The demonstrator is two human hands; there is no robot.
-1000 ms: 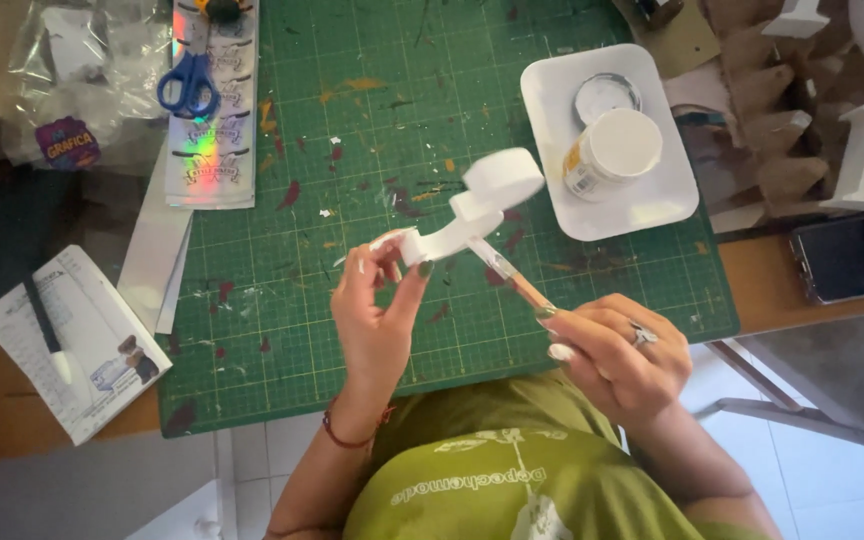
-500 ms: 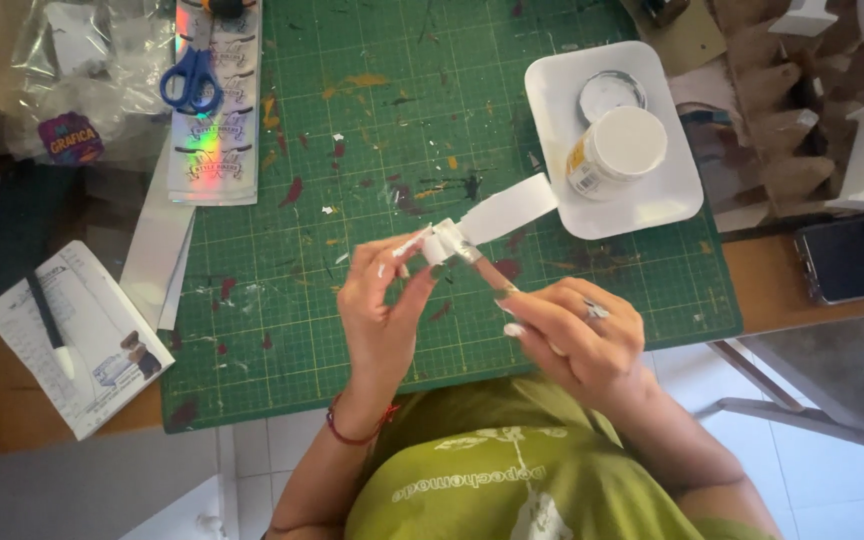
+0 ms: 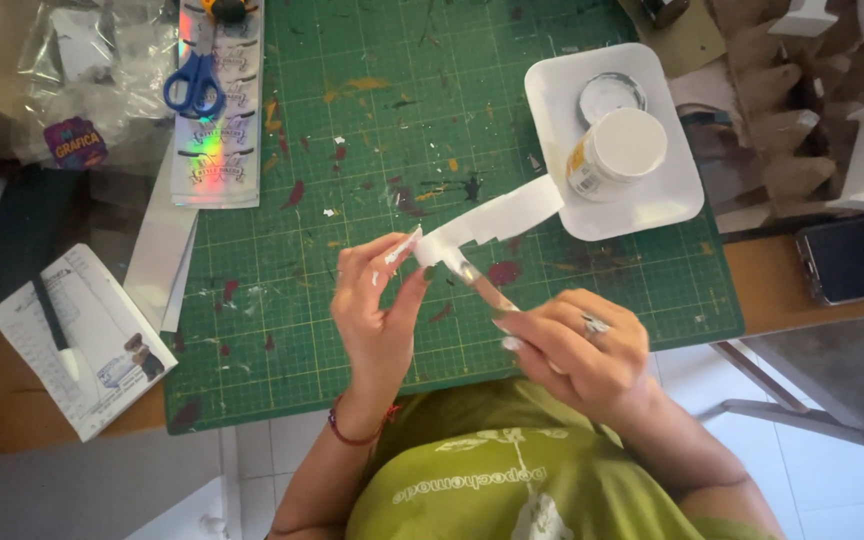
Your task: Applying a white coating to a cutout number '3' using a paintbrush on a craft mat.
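Left hand [image 3: 377,305] pinches the white cut-out piece [image 3: 487,220] by its near end above the green cutting mat [image 3: 352,150], steadying it while right hand [image 3: 577,345], closed around a paintbrush [image 3: 482,285], coats it.

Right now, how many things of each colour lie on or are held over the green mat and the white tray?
White: 4 - tray, paint jar, jar lid, painted piece in the left hand
Blue: 1 - scissors
Holographic silver: 1 - sticker sheet
Brush in the right hand: 1
Total: 7
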